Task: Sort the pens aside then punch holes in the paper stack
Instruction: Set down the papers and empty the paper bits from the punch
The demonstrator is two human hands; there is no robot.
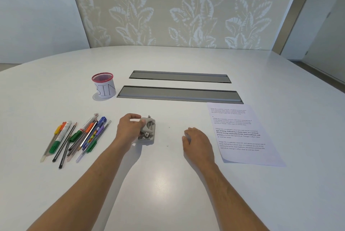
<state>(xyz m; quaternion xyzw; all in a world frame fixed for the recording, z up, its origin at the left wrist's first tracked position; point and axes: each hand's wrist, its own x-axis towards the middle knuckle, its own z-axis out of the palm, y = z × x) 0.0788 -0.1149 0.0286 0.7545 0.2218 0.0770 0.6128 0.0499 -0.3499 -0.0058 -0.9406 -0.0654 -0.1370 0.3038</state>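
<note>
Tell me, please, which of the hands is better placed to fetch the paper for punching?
The right hand. It rests open on the table right beside the paper, while the left hand is across the table holding the punch.

Bright, even light; soft glare on the table point(164, 189); edges bowed.

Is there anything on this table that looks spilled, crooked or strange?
Two tiny white specks lie loose on the table between the hole punch and the paper stack. They may be punched paper dots, but they are too small to tell. The stack's near left corner curls up slightly.
</note>
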